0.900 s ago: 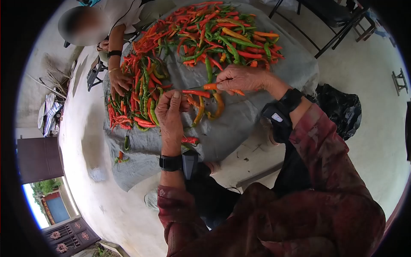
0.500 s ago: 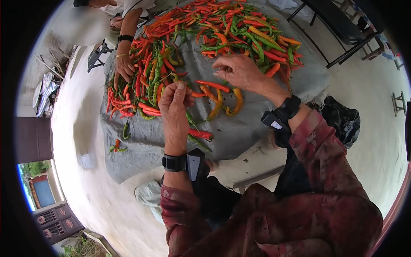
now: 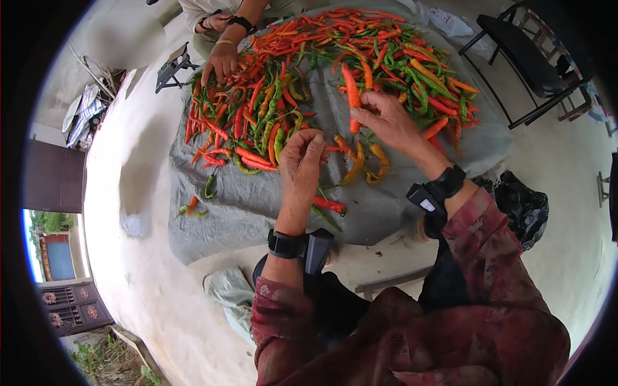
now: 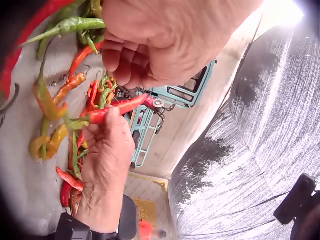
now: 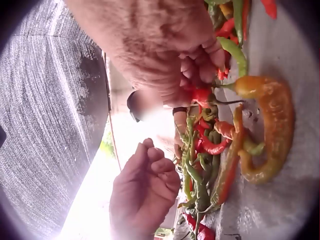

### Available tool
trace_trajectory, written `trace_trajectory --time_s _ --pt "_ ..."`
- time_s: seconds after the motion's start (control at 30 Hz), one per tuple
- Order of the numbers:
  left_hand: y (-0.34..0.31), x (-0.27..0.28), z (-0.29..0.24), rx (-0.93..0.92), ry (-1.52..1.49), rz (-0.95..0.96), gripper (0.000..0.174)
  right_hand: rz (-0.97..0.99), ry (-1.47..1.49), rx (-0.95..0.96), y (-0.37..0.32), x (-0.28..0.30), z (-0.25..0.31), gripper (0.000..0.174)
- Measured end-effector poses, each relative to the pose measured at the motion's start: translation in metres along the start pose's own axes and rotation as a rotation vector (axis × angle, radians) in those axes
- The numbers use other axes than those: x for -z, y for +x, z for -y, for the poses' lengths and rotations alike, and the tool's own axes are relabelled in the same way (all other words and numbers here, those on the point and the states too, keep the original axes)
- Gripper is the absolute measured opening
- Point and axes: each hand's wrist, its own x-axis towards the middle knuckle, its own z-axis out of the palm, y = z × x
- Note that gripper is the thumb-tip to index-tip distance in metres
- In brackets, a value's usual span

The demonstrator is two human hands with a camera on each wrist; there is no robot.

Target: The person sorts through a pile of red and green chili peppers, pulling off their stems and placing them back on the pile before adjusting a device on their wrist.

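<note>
My right hand [image 3: 389, 122] pinches a long red pepper [image 3: 351, 96] near its lower end, in front of the pile at the right. In the left wrist view, thumb and fingers of the right hand [image 4: 107, 165] grip that pepper [image 4: 125, 106], its green stem towards the left. My left hand [image 3: 301, 161] is held above the sheet with thumb against curled fingers; nothing shows in it. The right wrist view also shows the left hand [image 5: 145, 195] curled. Between and below the hands lie a curved yellow-orange pepper [image 3: 380, 168] and several others.
Heaps of red and green peppers [image 3: 264, 109] cover much of the grey sheet [image 3: 225, 225]. Another person's hand [image 3: 222, 59] touches the left heap. A black chair [image 3: 515, 51] stands back right, a black bag [image 3: 524, 209] at the right, a low bench [image 3: 396, 280] near the legs.
The right hand, empty half a second ago, now holds a red pepper. The earlier orange-red pepper has left it. The left hand stays curled. The head view has shifted.
</note>
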Motion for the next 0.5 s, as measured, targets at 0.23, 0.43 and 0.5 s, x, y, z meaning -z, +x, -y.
trace_trajectory --time_s 0.23,0.43,0.5 --pt "0.003 -0.021 0.001 0.097 0.053 0.109 0.031 0.085 0.55 -0.258 -0.005 0.008 0.005 0.025" --pt "0.007 -0.027 0.011 0.068 0.167 0.212 0.024 0.164 0.569 -0.292 -0.008 0.015 0.0 0.02" --pt "0.009 -0.03 0.01 0.08 0.192 0.192 0.022 0.074 0.613 -0.326 -0.007 0.02 0.002 0.02"
